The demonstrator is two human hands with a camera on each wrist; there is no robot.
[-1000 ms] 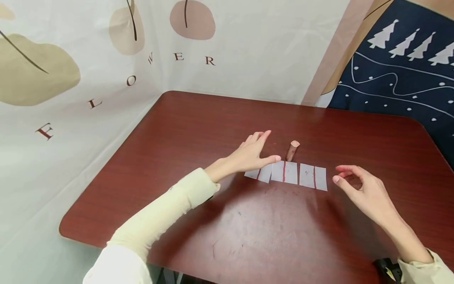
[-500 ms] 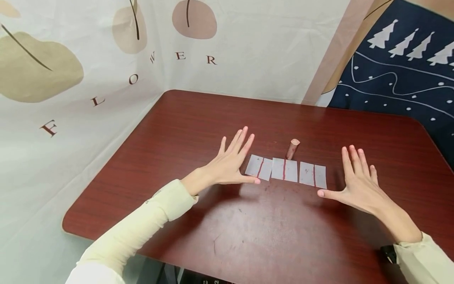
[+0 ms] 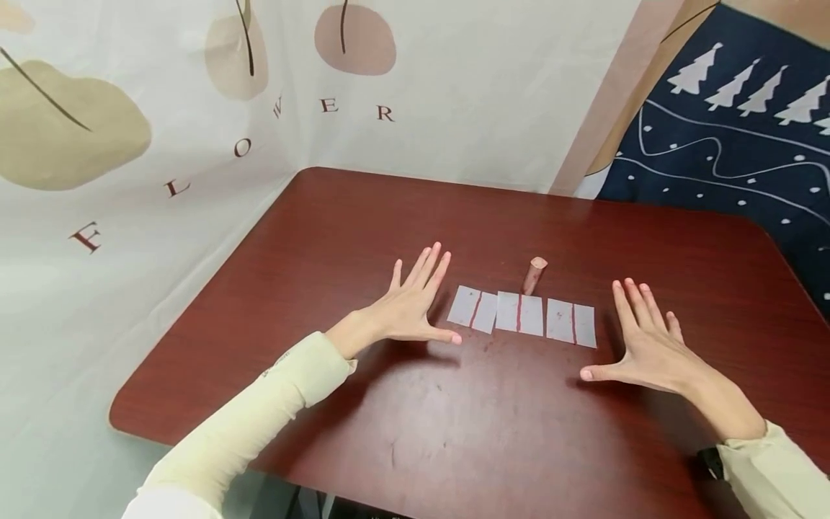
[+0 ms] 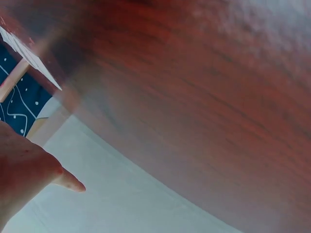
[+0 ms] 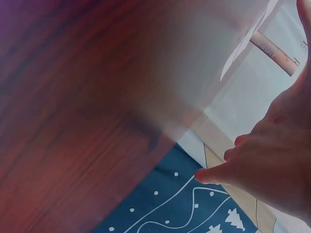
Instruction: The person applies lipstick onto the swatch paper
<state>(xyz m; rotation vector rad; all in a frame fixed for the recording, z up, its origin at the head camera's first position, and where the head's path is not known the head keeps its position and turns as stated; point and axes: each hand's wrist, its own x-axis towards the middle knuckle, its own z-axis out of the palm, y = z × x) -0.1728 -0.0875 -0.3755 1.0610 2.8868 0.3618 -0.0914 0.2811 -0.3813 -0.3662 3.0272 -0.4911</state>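
Three small white paper pieces lie in a row on the table, each crossed by a red line: the left paper [image 3: 472, 308], the middle paper [image 3: 509, 312] and the right paper [image 3: 570, 322]. Just behind the middle one stands a short reddish-brown cylinder [image 3: 534, 277], pale on top; the right wrist view shows faint marks on its side [image 5: 272, 53]. My left hand [image 3: 403, 310] is spread with straight fingers, left of the papers and holding nothing. To their right, my right hand [image 3: 648, 352] is spread the same way, with nothing in it. Both hands appear apart from the papers.
The dark red-brown table [image 3: 389, 216] has rounded corners. A pale printed cloth [image 3: 480, 101] hangs behind and to the left. At the back right hangs a navy cloth [image 3: 713, 158] with white trees.
My left hand has drawn back left from over the left paper, uncovering it. My right hand has gone from curled fingers to spread ones. The papers and cylinder stay in place.
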